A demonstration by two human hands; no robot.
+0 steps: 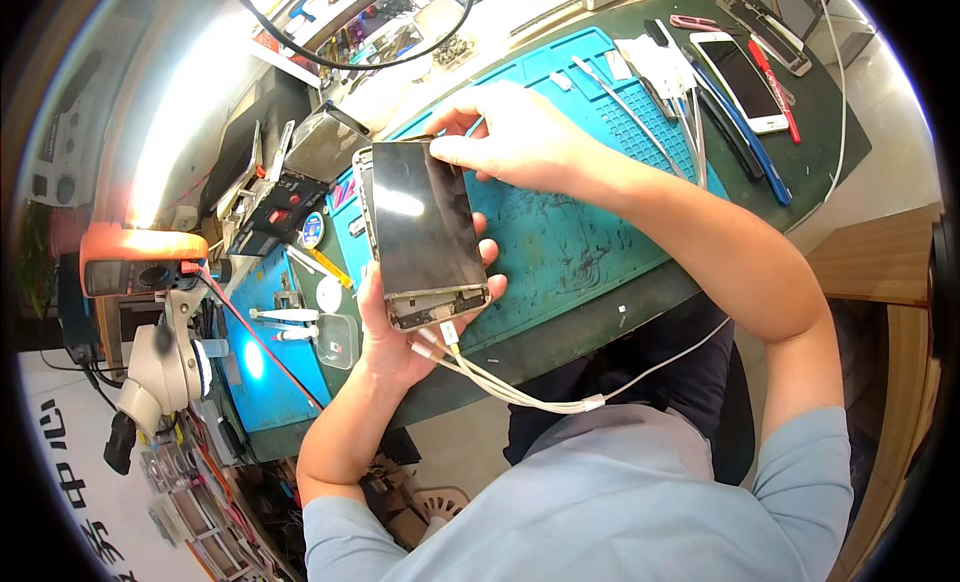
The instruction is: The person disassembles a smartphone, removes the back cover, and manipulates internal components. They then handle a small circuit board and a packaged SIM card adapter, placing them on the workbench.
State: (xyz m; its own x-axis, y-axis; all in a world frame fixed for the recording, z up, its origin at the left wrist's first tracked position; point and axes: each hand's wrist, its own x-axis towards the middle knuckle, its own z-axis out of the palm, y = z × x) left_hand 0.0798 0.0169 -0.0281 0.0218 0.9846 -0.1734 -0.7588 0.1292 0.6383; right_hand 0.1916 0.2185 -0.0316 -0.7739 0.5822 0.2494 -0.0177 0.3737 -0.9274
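Observation:
An opened smartphone [385, 307] lies in my left hand [378, 337], whose fingers wrap round its lower end from beneath. Its black screen panel [425, 237] sits askew over the metal frame, so the frame's left edge and bottom show bare. My right hand [510, 137] pinches the panel's upper right corner, with the thumb on the glass and the other fingers bent behind. A white cable plug [449, 332] meets the phone's bottom edge; whether it is fully seated I cannot tell. More white cable ends hang beside it.
A teal repair mat [580, 252] lies under my hands. At the right are a white phone [740, 82], a red marker [775, 87] and several tools. To the left stand an orange multimeter [143, 260], a microscope [170, 352] and a clear plastic box [338, 340].

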